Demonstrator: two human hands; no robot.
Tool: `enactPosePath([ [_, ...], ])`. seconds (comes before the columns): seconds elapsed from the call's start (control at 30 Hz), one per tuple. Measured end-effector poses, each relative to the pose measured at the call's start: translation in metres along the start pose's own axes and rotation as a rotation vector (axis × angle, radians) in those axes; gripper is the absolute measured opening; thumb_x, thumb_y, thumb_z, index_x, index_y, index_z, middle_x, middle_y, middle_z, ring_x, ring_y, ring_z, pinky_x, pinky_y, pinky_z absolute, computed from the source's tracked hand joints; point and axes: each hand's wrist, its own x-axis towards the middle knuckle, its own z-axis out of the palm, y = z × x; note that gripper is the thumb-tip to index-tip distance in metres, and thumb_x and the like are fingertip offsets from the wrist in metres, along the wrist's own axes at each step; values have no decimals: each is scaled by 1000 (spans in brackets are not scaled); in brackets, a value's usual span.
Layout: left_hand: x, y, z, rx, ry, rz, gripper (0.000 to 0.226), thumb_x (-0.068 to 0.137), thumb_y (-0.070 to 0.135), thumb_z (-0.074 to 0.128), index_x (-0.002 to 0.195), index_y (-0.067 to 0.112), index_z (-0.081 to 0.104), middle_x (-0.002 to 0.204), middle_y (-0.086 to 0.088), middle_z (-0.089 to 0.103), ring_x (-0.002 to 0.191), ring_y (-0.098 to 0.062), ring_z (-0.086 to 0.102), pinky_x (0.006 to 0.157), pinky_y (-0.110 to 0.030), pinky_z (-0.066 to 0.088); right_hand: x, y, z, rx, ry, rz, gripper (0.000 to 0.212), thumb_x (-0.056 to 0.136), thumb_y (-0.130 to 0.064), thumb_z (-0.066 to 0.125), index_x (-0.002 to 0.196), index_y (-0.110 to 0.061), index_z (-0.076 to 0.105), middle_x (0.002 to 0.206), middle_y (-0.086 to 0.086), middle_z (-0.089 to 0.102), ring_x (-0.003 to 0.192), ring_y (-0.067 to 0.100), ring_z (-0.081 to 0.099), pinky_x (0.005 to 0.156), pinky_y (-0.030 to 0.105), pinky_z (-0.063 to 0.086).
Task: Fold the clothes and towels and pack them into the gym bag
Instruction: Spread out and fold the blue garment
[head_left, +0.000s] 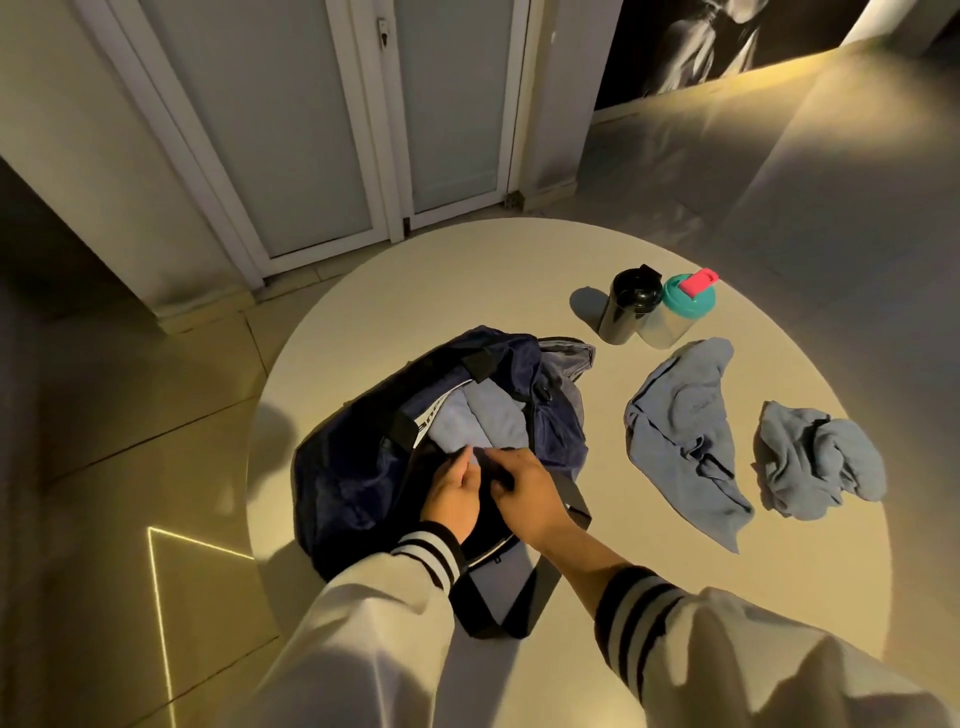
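A navy gym bag (363, 467) lies open on the left of the round table (467, 270). Folded light blue cloths (483, 421) sit inside it. My left hand (451, 496) and my right hand (527, 491) meet at the near side of the opening. Their fingers curl on dark fabric (496, 475) there; whether it is the bag's edge or a garment I cannot tell. To the right of the bag lies an unfolded blue towel (680, 441). A crumpled blue towel (815, 462) lies further right.
A black bottle (626, 309) and a clear shaker with a teal lid and pink spout (683, 312) stand together behind the towels. The bag's strap (576, 504) hangs toward the table's near edge. White doors and tiled floor lie beyond the table.
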Motion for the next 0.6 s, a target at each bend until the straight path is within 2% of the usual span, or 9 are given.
enactPosePath([
  [0.1, -6, 7, -8, 8, -55, 6, 43, 108, 31, 38, 150, 22, 43, 154, -3, 40, 139, -21, 41, 106, -23, 30, 2, -4, -4, 70, 0, -20, 52, 86, -1, 55, 134, -21, 63, 125, 5, 62, 123, 18, 52, 108, 32, 39],
  [0.13, -11, 8, -8, 43, -32, 29, 41, 107, 30, 40, 146, 21, 47, 153, -5, 39, 137, -22, 43, 105, -23, 31, -1, -5, -5, 61, 9, -23, 51, 86, 1, 55, 131, -19, 65, 123, 6, 64, 121, 20, 53, 107, 32, 40],
  [0.2, -22, 12, -4, 97, 98, 83, 32, 104, 24, 47, 133, 19, 60, 147, -8, 43, 132, -26, 46, 108, -29, 36, -10, -8, -10, 54, 72, -14, 49, 85, 4, 55, 128, -17, 67, 122, 9, 65, 120, 24, 53, 104, 30, 39],
  [0.27, -36, 23, 5, 75, 198, 132, 26, 101, 16, 51, 122, 17, 67, 136, -8, 53, 125, -27, 48, 106, -35, 40, -24, -6, -18, 49, 152, 18, 48, 86, 3, 57, 130, -14, 65, 125, 12, 62, 122, 28, 51, 107, 33, 38],
  [0.37, -57, 46, 30, -60, 62, 147, 26, 101, 14, 51, 119, 23, 67, 126, -4, 63, 116, -21, 58, 96, -30, 47, -46, 10, -36, 33, 201, 61, 50, 88, 1, 57, 136, -11, 60, 128, 17, 57, 122, 32, 49, 105, 35, 36],
  [0.5, -59, 54, 81, 8, -86, 149, 33, 100, 9, 49, 123, 26, 65, 126, 0, 64, 117, -21, 59, 104, -37, 47, -70, 46, -63, 28, 196, 145, 46, 85, -1, 53, 128, -14, 63, 121, 17, 62, 116, 35, 52, 87, 31, 37],
  [0.6, -56, 56, 121, 58, -180, 133, 35, 101, 6, 46, 129, 18, 61, 124, -3, 62, 111, -21, 58, 96, -28, 44, -81, 78, -76, -9, 185, 207, 44, 93, -5, 55, 137, -10, 58, 135, 18, 56, 124, 35, 50, 103, 35, 36],
])
